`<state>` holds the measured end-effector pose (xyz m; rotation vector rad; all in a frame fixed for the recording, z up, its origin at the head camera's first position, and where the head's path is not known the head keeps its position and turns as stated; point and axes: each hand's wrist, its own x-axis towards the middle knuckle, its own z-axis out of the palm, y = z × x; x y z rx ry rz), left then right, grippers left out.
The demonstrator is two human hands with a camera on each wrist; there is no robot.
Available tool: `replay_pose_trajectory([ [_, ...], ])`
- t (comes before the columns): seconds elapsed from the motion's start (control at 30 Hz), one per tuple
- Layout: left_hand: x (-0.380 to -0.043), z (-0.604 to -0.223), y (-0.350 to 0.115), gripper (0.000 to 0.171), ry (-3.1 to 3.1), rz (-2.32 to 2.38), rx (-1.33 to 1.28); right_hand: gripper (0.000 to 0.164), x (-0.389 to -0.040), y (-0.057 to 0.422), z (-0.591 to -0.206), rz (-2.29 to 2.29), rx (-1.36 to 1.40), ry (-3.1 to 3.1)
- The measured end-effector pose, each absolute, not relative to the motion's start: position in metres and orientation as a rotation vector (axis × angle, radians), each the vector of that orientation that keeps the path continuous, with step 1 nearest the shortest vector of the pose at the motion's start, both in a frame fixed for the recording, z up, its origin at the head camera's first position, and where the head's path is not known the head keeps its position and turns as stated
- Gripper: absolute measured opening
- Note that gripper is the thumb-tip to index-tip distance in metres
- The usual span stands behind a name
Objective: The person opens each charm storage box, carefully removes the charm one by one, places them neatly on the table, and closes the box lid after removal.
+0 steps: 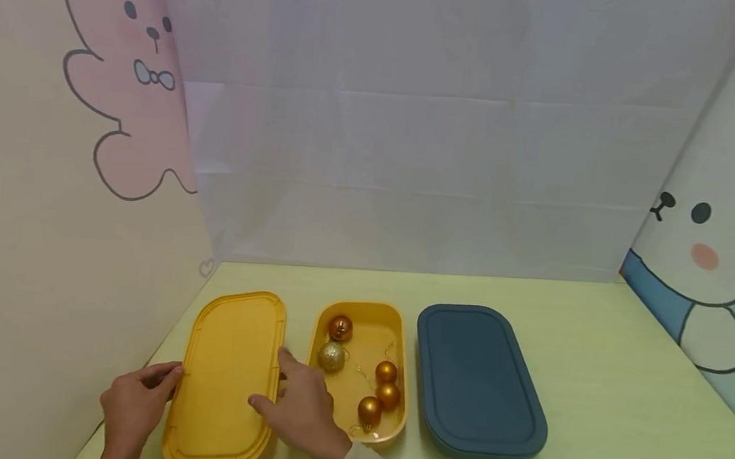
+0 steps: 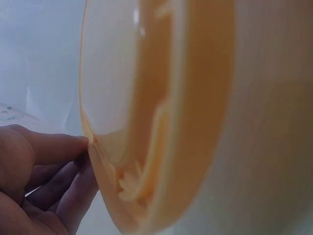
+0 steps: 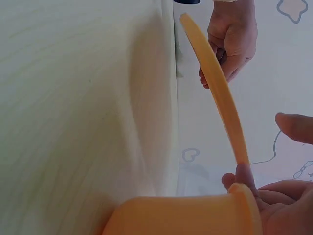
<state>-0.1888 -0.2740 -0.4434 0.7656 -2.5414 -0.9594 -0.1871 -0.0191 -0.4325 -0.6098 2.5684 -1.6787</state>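
Note:
A yellow lid (image 1: 225, 379) is held off the table, left of a yellow container (image 1: 401, 402). My left hand (image 1: 133, 401) pinches its left edge; the left wrist view shows thumb and fingers at the rim of the lid (image 2: 203, 98). On the other side, my right hand (image 1: 304, 403) touches the right edge with its fingers, and its thumb (image 3: 293, 128) stands apart from the lid. Inside the container lie several shiny orange Christmas balls (image 1: 388, 394) and a glittery gold ball (image 1: 331, 356). Part of the container is hidden behind my right hand.
A dark blue container with its lid on (image 1: 481, 380) stands right of the yellow one. The pale green table (image 1: 619, 389) meets a white back wall (image 1: 424, 148). Side walls with cartoon animals rise at left and right, the left one (image 1: 51, 271) close beside my left hand.

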Motion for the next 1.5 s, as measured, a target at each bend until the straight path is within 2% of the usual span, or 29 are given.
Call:
replay_pose_trajectory([
  [0.2,-0.190,-0.446,-0.277,0.031,-2.629,-0.972,0.775,0.104,-0.178,-0.026,-0.428,-1.408,-0.572,2.646],
  [0.57,-0.189,-0.450,-0.280,0.035,-2.700,-0.984,0.732,0.131,-0.167,-0.045,-0.428,-1.137,-0.605,2.714],
  [1.0,-0.192,-0.453,-0.288,0.040,-2.785,-1.032,0.722,0.141,-0.162,-0.056,-0.438,-0.836,-0.628,2.736],
  [1.33,-0.196,-0.456,-0.291,0.040,-2.847,-0.975,0.659,0.131,-0.166,-0.065,-0.446,-0.723,-0.612,2.782],
  [1.5,-0.197,-0.459,-0.294,0.042,-2.936,-0.912,0.597,0.123,-0.167,-0.066,-0.450,-0.724,-0.518,2.704],
])
